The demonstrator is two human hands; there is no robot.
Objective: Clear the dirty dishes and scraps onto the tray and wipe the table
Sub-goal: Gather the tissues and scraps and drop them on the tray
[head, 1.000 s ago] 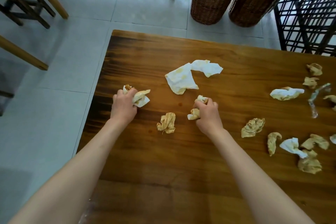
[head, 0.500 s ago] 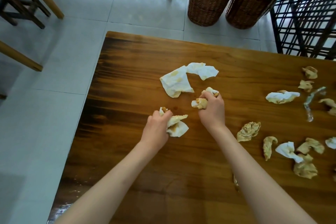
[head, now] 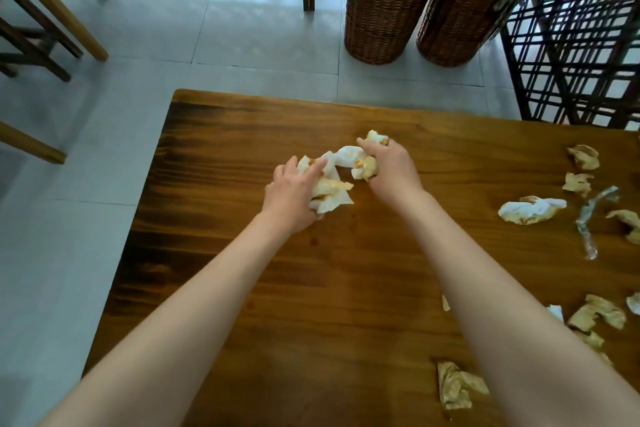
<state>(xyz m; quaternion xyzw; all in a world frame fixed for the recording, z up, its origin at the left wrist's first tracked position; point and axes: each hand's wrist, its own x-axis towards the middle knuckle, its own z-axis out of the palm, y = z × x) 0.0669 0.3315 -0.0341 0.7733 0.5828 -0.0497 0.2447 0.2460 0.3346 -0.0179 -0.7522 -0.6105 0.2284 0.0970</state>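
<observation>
Both hands work at the far middle of the wooden table point(head: 242, 288). My left hand point(head: 291, 194) grips a bunch of stained, crumpled napkins point(head: 329, 192). My right hand point(head: 388, 170) holds another wad of soiled napkins point(head: 365, 166) and reaches over a white napkin point(head: 346, 156) lying between the two hands. More dirty napkins are scattered on the right: a white one point(head: 530, 210), brownish ones point(head: 583, 156) point(head: 576, 182) point(head: 599, 314), and one near the front point(head: 457, 388). No tray is in view.
A strip of crumpled foil point(head: 588, 222) lies at the right. Two wicker baskets point(head: 388, 7) point(head: 474, 10) stand on the tiled floor beyond the table, with a dark lattice rack point(head: 581, 35) to their right. Wooden chair legs point(head: 52, 7) are at the far left.
My left hand carried its napkins rightward and picked up the loose brown napkin on the way. Both hands have moved onto the white napkins at the far middle. The view has tilted.
</observation>
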